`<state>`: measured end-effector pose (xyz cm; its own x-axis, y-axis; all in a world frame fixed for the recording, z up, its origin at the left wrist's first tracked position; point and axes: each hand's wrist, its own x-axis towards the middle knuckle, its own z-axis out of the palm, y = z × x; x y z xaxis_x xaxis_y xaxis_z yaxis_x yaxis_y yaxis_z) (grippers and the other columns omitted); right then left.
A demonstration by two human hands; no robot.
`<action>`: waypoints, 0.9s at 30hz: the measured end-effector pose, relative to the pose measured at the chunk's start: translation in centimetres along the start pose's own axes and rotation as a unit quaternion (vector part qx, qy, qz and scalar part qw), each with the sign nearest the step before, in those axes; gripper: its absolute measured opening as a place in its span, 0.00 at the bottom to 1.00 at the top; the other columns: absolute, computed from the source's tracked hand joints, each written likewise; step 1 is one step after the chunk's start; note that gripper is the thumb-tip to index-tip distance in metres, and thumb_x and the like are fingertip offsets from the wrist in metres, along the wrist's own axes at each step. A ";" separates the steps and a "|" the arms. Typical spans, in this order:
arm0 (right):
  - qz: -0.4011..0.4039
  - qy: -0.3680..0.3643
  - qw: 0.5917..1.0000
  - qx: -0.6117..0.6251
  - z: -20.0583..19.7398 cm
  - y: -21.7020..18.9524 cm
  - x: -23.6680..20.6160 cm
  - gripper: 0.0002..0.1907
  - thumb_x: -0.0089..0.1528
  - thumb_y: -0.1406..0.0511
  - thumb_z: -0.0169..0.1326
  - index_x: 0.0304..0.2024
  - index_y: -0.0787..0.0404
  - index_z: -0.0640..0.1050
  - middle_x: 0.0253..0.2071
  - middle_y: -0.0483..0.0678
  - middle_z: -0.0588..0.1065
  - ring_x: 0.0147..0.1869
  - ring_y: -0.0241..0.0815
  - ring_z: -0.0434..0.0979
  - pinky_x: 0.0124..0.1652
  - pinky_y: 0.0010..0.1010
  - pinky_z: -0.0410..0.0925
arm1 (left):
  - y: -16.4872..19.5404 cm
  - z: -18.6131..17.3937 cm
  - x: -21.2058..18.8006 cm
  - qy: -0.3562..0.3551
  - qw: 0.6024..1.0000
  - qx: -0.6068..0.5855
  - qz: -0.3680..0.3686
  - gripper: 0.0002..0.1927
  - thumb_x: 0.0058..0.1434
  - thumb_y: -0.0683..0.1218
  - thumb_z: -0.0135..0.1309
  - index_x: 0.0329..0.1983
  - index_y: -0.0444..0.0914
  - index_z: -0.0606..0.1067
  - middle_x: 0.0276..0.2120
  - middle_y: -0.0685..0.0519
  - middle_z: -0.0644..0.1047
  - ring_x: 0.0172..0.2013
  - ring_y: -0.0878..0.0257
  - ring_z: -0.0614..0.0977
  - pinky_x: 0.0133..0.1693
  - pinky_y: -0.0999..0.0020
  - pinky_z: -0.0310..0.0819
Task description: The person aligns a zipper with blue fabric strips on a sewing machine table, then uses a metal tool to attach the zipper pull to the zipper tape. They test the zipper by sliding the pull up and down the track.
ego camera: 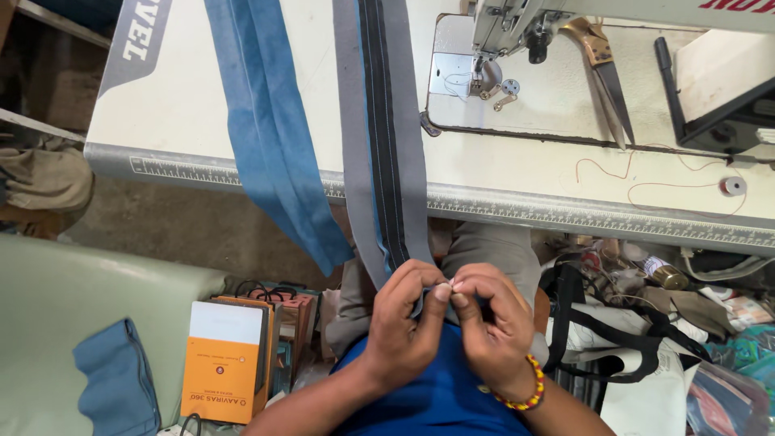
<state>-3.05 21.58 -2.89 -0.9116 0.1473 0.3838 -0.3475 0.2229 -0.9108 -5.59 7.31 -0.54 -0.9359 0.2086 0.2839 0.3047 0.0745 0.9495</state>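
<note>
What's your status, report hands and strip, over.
Left hand and right hand both pinching the lower end of the long grey fabric strip with black zipper. Strip hangs off white sewing table. Blue fabric strip alongside, untouched.

A white sewing machine [517,32] sits on a white table [194,105]. Big scissors [609,77] lie beside it. A long blue cloth [270,137] hangs over the table edge. An orange and white box [222,363] stands below.

Both hands meet near centre, low in view. L hand [404,319] & R hand [488,323] pinch w/ fingertips touching. Forearms angle in from near edge.
</note>
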 end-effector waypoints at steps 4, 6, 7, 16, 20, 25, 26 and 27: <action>-0.034 0.029 0.999 0.004 1.0 0.7 0.1 0.04 0.65 0.77 0.56 0.40 0.68 0.74 0.40 0.53 0.76 0.44 0.42 0.78 0.47 0.28 0.72 | -0.9 1.1 -0.6 0.040 0.998 -0.041 -0.019 0.04 0.71 0.36 0.48 0.39 0.32 0.70 0.36 0.48 0.73 0.35 0.60 0.75 0.39 0.69 0.70; -0.048 0.037 0.998 0.002 1.2 0.8 0.2 0.04 0.65 0.76 0.56 0.40 0.67 0.74 0.40 0.52 0.76 0.45 0.42 0.78 0.48 0.29 0.72 | -1.1 1.6 -0.6 0.055 0.995 -0.073 -0.028 0.05 0.72 0.37 0.47 0.39 0.31 0.69 0.36 0.49 0.72 0.36 0.62 0.74 0.39 0.70 0.69; -0.051 0.039 0.998 0.003 1.3 0.8 0.3 0.04 0.65 0.76 0.56 0.40 0.67 0.74 0.40 0.52 0.76 0.45 0.42 0.78 0.49 0.29 0.72 | -1.2 1.8 -0.5 0.061 0.994 -0.082 -0.030 0.05 0.73 0.37 0.47 0.39 0.31 0.69 0.37 0.49 0.72 0.36 0.63 0.73 0.40 0.70 0.69; 0.066 -0.097 0.993 0.017 -1.2 -0.3 0.7 0.02 0.65 0.73 0.52 0.37 0.67 0.73 0.38 0.49 0.74 0.39 0.39 0.72 0.41 0.26 0.66 | -0.9 -1.2 0.5 -0.086 0.996 0.001 -0.028 0.02 0.69 0.37 0.50 0.39 0.32 0.70 0.33 0.45 0.73 0.34 0.51 0.77 0.37 0.63 0.71; 0.135 -0.165 0.977 -0.019 -2.1 -1.1 0.8 0.02 0.63 0.72 0.52 0.34 0.67 0.73 0.34 0.47 0.73 0.33 0.36 0.68 0.33 0.25 0.64 | -0.7 -1.9 0.6 -0.141 0.987 0.081 0.003 0.01 0.65 0.36 0.49 0.38 0.33 0.70 0.33 0.42 0.73 0.36 0.42 0.77 0.37 0.54 0.70; 0.143 -0.187 0.971 -0.039 -2.6 -0.7 0.8 0.04 0.65 0.72 0.52 0.35 0.67 0.73 0.32 0.46 0.71 0.33 0.34 0.67 0.34 0.24 0.64 | -0.8 -1.8 0.7 -0.148 0.984 0.094 -0.025 0.02 0.64 0.37 0.51 0.38 0.33 0.70 0.32 0.41 0.74 0.36 0.40 0.77 0.36 0.53 0.69; 0.148 -0.182 0.972 -0.032 -2.5 -0.5 0.7 0.04 0.65 0.72 0.53 0.35 0.67 0.74 0.32 0.45 0.72 0.33 0.34 0.67 0.34 0.24 0.64 | -0.9 -1.7 0.7 -0.140 0.986 0.088 -0.024 0.02 0.64 0.37 0.50 0.38 0.33 0.71 0.32 0.41 0.74 0.36 0.41 0.77 0.36 0.54 0.70; 0.159 -0.165 0.973 -0.011 -2.5 -0.2 0.5 0.04 0.65 0.71 0.54 0.36 0.67 0.74 0.32 0.45 0.72 0.34 0.33 0.68 0.35 0.23 0.64 | -0.9 -1.7 0.7 -0.129 0.988 0.081 -0.036 0.02 0.65 0.38 0.51 0.39 0.33 0.72 0.31 0.42 0.74 0.35 0.43 0.78 0.36 0.56 0.71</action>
<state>-2.92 23.98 -2.14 -0.9945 -0.1043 0.0102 -0.0349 0.2376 -0.9707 -6.82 5.79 -0.93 -0.8866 0.4367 0.1525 0.2818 0.2485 0.9267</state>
